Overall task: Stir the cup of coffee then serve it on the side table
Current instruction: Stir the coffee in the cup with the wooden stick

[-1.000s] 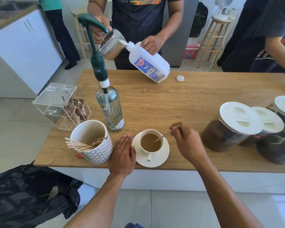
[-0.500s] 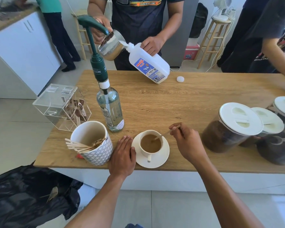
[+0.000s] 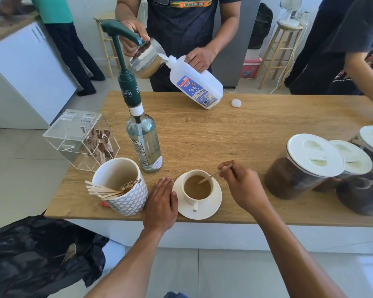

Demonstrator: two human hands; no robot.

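Right hand (image 3: pixel 243 186) pinches wooden stirrer (image 3: pixel 211 176) slanting down-left into cup (image 3: pixel 190 201); left hand (image 3: pixel 160 203) flat.

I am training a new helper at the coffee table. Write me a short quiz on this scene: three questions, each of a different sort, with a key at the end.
1. True or false: the right hand pinches a wooden stir stick whose tip is in the coffee cup.
2. Choose one. The left hand is: A) flat on the wooden table beside the saucer; B) round the pump bottle; C) inside the patterned stick holder.
3. Fill in: the coffee cup's handle points ___ the person who stirs.

Key: 1 true; 2 A; 3 toward.
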